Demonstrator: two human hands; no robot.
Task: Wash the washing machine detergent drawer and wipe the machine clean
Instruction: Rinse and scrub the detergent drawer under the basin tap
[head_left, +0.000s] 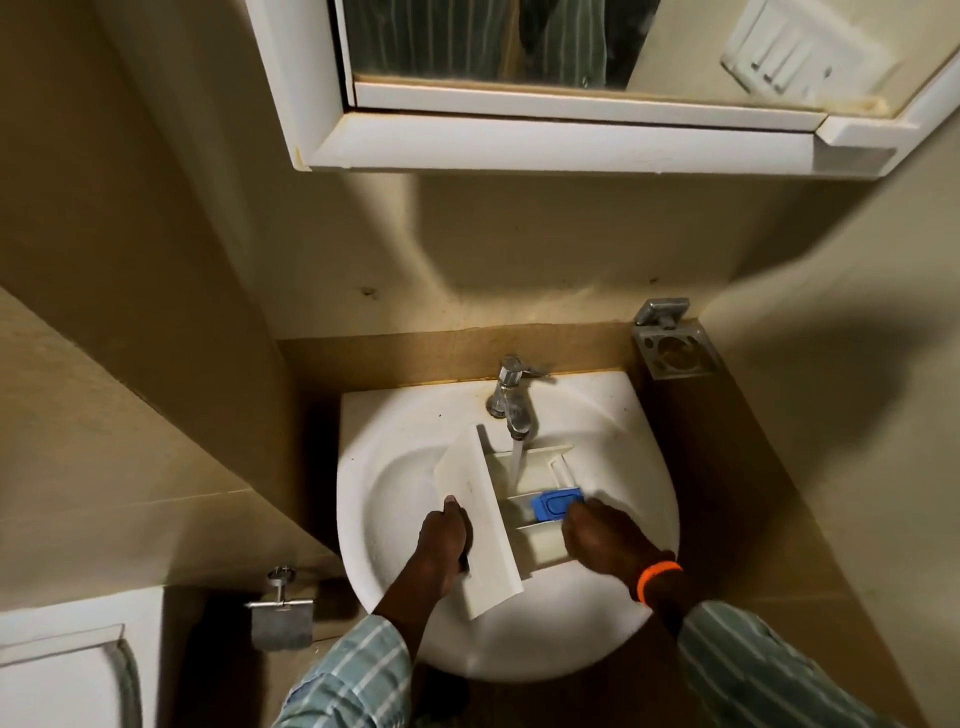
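Your left hand (442, 540) grips the front panel of the one detergent drawer (480, 519), tilting it over the sink (395, 415) so the tap (511, 400) ahead of your hands runs into its compartments. Your right hand (602, 535) holds the drawer's side beside the single blue insert (556, 505), probably steadying it; its finger positions can't be made out

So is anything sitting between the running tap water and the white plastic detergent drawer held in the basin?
Nothing visible does. The water stream falls from the chrome tap straight into the white plastic detergent drawer over the white ceramic basin. The left hand grips its front panel; the right hand holds the side by the blue insert.
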